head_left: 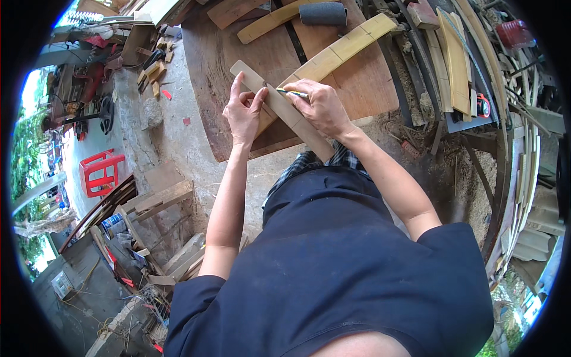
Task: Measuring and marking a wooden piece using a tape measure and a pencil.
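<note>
A thin, flat wooden strip (304, 128) with a rounded far end lies slantwise between my hands, its near end close to my lap. My left hand (242, 113) grips its left edge, with the index finger stretched up along it and the thumb on its face. In my right hand (324, 107) a pencil (295, 93) is pinched, its tip by the strip's right edge next to my left thumb. Underneath, a yellowish curved board (345, 49) with pencil lines across it runs up to the right over the brown wooden tabletop (217, 89).
On the table's far side lie a dark grey roll (323, 14) and a second curved board (267, 25). Stacked strips and a tape measure (483, 106) are at the right. A red plastic stool (102, 172) stands left, above a scrap-wood pile (160, 199).
</note>
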The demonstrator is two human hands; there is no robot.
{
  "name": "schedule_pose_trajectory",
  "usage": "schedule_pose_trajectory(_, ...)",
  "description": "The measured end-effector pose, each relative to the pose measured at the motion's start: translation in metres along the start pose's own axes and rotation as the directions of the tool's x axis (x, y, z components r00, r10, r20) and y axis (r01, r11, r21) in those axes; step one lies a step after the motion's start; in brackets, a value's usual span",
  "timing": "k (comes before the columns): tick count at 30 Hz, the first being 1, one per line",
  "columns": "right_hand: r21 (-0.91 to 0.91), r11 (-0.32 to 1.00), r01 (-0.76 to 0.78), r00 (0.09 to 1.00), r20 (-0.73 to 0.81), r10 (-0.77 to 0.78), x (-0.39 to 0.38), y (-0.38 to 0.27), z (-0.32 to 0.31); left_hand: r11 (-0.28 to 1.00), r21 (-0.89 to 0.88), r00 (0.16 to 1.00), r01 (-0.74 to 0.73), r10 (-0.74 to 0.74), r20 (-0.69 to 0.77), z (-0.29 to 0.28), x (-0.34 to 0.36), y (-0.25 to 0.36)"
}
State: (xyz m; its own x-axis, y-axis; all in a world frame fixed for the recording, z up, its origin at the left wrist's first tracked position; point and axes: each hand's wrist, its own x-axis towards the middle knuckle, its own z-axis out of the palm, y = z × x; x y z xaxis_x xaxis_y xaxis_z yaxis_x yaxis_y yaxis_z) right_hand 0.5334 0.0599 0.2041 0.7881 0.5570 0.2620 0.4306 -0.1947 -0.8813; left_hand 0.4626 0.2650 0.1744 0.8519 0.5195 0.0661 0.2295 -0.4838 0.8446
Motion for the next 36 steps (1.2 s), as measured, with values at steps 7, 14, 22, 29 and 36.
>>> schedule_pose_trajectory(7, -0.031, 0.999, -0.033, 0.994, 0.106, 0.036, -0.021, -0.010, -0.019, 0.999, 0.038, 1.000, -0.006, 0.007, -0.015, -0.003, -0.002, -0.003)
schedule_pose_trajectory(14, -0.087, 0.996, 0.016, 0.999, 0.034, -0.014, 0.003, -0.007, -0.001, 1.000, 0.031, 1.000, -0.002, 0.002, 0.008, -0.001, -0.001, 0.004)
schedule_pose_trajectory(22, -0.143, 0.989, 0.028, 0.993, 0.114, -0.011, -0.021, -0.014, -0.017, 0.998, 0.061, 1.000, -0.005, 0.004, 0.009, -0.004, -0.003, 0.003)
schedule_pose_trajectory(29, -0.128, 0.990, 0.061, 0.997, 0.056, -0.054, 0.006, -0.009, -0.001, 0.999, 0.032, 0.999, 0.038, -0.039, 0.031, -0.003, -0.002, 0.008)
schedule_pose_trajectory(36, -0.222, 0.973, 0.065, 0.977, 0.211, -0.017, -0.027, -0.020, -0.040, 0.997, 0.066, 1.000, 0.028, -0.029, 0.009, -0.005, -0.004, 0.008)
